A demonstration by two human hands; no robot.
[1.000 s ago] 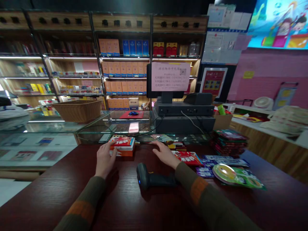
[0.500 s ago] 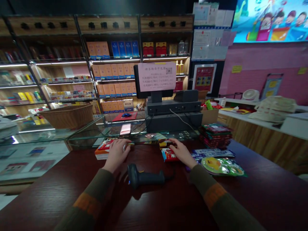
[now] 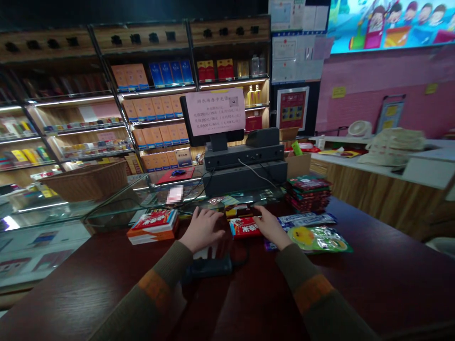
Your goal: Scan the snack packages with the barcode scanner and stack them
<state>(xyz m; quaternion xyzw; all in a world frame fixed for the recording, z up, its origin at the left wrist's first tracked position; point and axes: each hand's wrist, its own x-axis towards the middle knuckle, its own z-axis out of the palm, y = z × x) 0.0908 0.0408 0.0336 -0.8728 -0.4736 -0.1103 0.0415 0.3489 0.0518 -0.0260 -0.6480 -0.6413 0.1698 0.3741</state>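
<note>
My left hand [image 3: 202, 229] is above the counter with its fingers spread, holding nothing. Below it lies a dark barcode scanner [image 3: 209, 267], partly blurred, its cable running right. A red-and-white packet [image 3: 245, 227] lies flat in front of my right hand [image 3: 269, 226], whose thumb reaches over the packet's right end. Thumb and forefinger stand apart; the other fingers are mostly hidden. Small yellow-and-brown packs [image 3: 237, 210] lie just behind the red packet. Left of my left hand sits a stack of red, white and orange boxes [image 3: 152, 227].
Right of my right hand are blue-and-white packets [image 3: 307, 219], a green pack with a yellow duck face [image 3: 304, 235] and a stack of dark red packets [image 3: 308, 195]. Behind stands a register with a paper sign [image 3: 215, 111]. A woven basket [image 3: 85, 182] rests on glass at left.
My left hand has moved right, off the stacked boxes, and its fingers have spread. My right hand stays near the red packet, more of which shows. The view has swung slightly right.
</note>
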